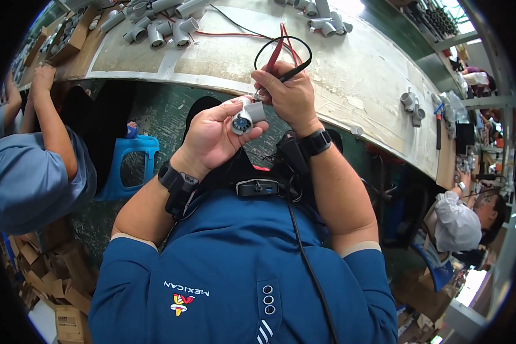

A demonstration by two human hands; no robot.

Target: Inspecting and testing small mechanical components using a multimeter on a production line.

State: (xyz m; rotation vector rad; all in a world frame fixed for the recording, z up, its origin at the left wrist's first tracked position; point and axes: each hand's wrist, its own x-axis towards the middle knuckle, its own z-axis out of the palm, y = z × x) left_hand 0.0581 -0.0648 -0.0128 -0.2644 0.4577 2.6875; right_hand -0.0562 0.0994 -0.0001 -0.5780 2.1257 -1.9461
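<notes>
My left hand (211,136) is closed around a small grey tee-shaped plastic fitting (253,112), in front of the table edge. Inside its round open end, which faces me, dark vanes like a little turbine show. Pinched in my right hand (294,98) are a red test probe (276,55) and a black test probe (297,69), crossing each other. Their tips come down at the top of the fitting; whether they touch it is hidden by my fingers. A black lead (235,24) and a red lead (226,34) trail from them across the table.
Grey fittings lie in groups on the worktable (212,63), at the far left, far middle and right. A cardboard box (71,39) of parts stands at the left. Co-workers sit on both sides, one beside a blue stool (133,166). A black cable (311,269) runs down my shirt.
</notes>
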